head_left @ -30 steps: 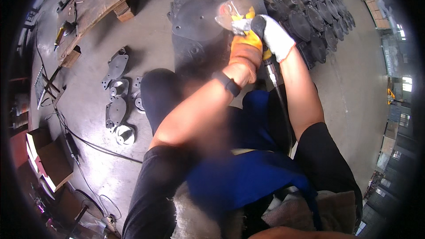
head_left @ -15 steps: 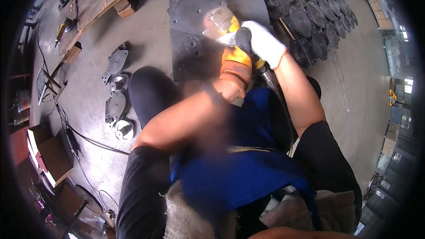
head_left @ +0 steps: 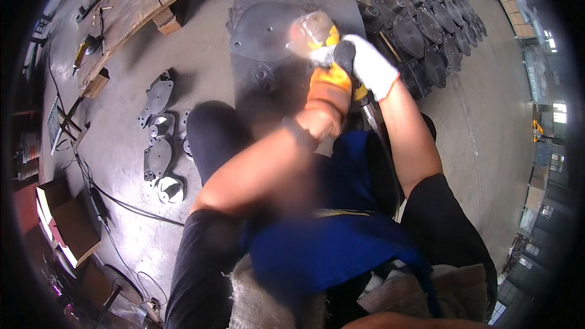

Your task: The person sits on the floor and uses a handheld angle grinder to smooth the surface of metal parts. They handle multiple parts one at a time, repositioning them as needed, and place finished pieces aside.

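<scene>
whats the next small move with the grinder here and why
Probably ease the grinder sideways along the dark metal plate. Both hands grip it, the left hand in an orange glove and the right hand in a white one, and its blurred disc sits over the plate's right part, leaving most of the plate to its left uncovered.

The left hand [head_left: 329, 88] wears an orange glove, the right hand [head_left: 373, 70] a white one; the grinder [head_left: 317, 36] is yellow, the plate [head_left: 268, 24] dark grey, the apron [head_left: 329, 237] blue.
</scene>
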`<act>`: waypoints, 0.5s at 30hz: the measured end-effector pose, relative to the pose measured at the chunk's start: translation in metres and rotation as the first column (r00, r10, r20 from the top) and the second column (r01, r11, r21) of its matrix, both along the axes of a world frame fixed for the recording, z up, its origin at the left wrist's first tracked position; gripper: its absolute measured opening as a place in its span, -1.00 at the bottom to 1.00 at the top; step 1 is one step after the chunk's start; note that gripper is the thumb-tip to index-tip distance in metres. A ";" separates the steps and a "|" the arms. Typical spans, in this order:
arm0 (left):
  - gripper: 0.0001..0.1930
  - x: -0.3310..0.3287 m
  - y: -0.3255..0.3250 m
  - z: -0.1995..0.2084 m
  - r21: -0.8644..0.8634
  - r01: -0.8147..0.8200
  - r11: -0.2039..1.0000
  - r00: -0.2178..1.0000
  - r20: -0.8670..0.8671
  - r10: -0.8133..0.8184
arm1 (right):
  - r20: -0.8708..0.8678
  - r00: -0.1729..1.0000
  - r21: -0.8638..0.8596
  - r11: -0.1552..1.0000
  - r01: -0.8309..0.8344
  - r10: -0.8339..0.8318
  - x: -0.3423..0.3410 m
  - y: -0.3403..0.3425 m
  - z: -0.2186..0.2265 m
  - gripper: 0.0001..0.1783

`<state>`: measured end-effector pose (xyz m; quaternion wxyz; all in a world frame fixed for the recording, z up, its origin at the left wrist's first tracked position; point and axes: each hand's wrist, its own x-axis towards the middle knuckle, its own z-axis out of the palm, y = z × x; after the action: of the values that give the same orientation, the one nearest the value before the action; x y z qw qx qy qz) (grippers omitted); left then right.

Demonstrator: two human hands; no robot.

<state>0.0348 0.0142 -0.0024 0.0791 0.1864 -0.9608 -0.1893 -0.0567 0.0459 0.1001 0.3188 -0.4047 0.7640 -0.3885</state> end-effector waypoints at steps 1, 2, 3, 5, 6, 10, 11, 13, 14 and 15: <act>-0.75 0.001 -0.014 0.017 0.002 0.078 0.997 0.993 -0.089 -0.077 | 0.098 0.995 -0.153 0.988 0.006 0.009 -0.001 0.000 0.011 -0.69; -0.64 0.005 -0.032 0.052 0.000 0.147 0.989 0.974 -0.175 -0.145 | 0.175 0.983 -0.285 0.959 -0.001 0.053 -0.002 -0.003 0.020 -0.68; -0.74 0.006 -0.034 0.086 -0.001 0.126 0.992 0.991 -0.045 -0.126 | 0.208 0.975 -0.338 0.941 0.000 0.074 -0.002 -0.006 0.025 -0.68; -0.73 -0.005 -0.033 0.087 0.329 0.002 0.944 0.997 -0.073 0.023 | 0.204 0.979 -0.344 0.938 0.047 0.026 0.003 -0.008 0.032 -0.70; -0.72 -0.008 -0.032 0.072 0.212 0.080 0.974 0.995 -0.080 -0.065 | 0.193 0.981 -0.323 0.942 0.094 -0.031 0.007 -0.006 0.034 -0.72; -0.62 -0.007 0.000 0.048 0.563 0.155 0.812 0.935 -0.350 0.064 | 0.646 0.751 -0.214 0.911 0.351 -0.138 -0.064 0.039 -0.054 -0.72; -0.51 -0.011 0.013 0.028 0.797 -0.018 0.604 0.953 -0.169 0.252 | 0.628 0.754 -0.096 0.943 0.319 -0.191 -0.039 0.034 -0.022 -0.70; -0.45 0.016 0.007 0.034 0.600 0.284 0.748 0.955 -0.242 -0.170 | 0.651 0.706 -0.017 0.924 0.382 -0.279 -0.016 0.043 0.022 -0.68; -0.51 0.025 0.000 0.046 0.498 0.384 0.778 0.923 -0.231 -0.308 | 0.641 0.674 -0.049 0.857 0.513 -0.368 -0.001 0.046 0.041 -0.69; -0.56 0.032 -0.010 0.067 0.266 0.387 0.883 0.922 -0.139 -0.363 | 0.666 0.670 -0.114 0.843 0.526 -0.328 -0.008 0.057 0.040 -0.68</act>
<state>0.0669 0.0044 0.0642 0.0537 -0.0017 -0.9364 -0.3469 -0.0643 0.1029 0.1400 0.3866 -0.1037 0.6212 -0.6737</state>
